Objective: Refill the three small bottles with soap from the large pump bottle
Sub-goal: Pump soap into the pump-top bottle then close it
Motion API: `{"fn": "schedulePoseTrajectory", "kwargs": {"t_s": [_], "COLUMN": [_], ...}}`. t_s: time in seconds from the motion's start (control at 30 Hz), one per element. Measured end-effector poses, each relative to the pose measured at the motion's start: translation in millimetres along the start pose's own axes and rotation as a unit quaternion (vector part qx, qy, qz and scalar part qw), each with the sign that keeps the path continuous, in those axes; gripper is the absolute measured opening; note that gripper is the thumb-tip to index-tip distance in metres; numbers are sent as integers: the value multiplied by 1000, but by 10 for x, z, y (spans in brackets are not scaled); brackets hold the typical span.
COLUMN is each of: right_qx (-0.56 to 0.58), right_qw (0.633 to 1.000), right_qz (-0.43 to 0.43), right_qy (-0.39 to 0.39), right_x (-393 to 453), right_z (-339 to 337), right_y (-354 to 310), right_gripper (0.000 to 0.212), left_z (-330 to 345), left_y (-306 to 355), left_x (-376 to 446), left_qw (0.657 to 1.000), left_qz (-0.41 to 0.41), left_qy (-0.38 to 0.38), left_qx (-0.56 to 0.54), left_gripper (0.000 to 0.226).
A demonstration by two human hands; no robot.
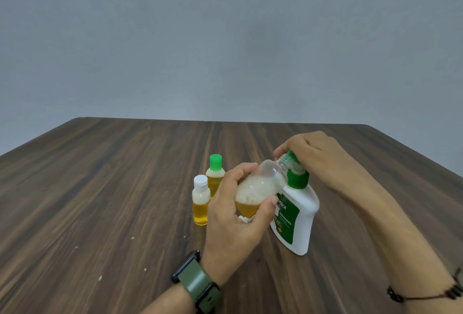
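Observation:
My left hand grips an uncapped small clear bottle, tilted with its open neck against the pump nozzle; amber soap and white foam sit in its lower part. My right hand presses down on the green pump head of the large white pump bottle, which leans left on the table. Two capped small bottles stand just left: one with a green cap behind, one with a white cap in front, both holding amber soap. A small white cap lies under my left hand, mostly hidden.
The dark wood table ends at a far edge against a plain grey wall. Small pale specks lie on the wood at the front left. A green-strapped watch is on my left wrist and a black bracelet on my right.

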State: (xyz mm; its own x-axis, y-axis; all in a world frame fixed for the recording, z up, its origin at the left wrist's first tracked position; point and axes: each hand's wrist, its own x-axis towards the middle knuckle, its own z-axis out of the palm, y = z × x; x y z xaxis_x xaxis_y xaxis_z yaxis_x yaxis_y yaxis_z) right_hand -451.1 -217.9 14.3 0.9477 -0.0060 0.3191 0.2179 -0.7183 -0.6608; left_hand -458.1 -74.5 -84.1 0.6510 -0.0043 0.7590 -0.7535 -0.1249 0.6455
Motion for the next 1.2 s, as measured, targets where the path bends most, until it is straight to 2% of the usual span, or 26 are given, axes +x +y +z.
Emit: {"fn": "schedulePoseTrajectory", "kwargs": {"t_s": [0.2, 0.43, 0.73, 1.0, 1.2], "right_qx": [9, -20, 14, -34, -3], "right_qw": [999, 1000, 999, 999, 999], "right_qz": [16, 2, 15, 5, 20], "right_qy": [44, 6, 25, 20, 25], "right_x": [-35, -7, -56, 7, -32], "right_z": [148, 18, 124, 17, 146], "right_y": [129, -16, 101, -18, 113], "right_gripper": [38, 39, 38, 39, 38], "left_z": [16, 4, 7, -2, 5], "left_y": [-27, -10, -12, 7, -16], "left_x": [-17, 6, -17, 5, -13], "left_qw": [1000, 1000, 1000, 1000, 1000], "left_qz": [6, 7, 1, -11, -1], "left_qy": [-13, 4, -11, 4, -5], "left_qx": [18, 10, 14, -4, 9], "left_gripper": [41, 38, 42, 43, 41]}}
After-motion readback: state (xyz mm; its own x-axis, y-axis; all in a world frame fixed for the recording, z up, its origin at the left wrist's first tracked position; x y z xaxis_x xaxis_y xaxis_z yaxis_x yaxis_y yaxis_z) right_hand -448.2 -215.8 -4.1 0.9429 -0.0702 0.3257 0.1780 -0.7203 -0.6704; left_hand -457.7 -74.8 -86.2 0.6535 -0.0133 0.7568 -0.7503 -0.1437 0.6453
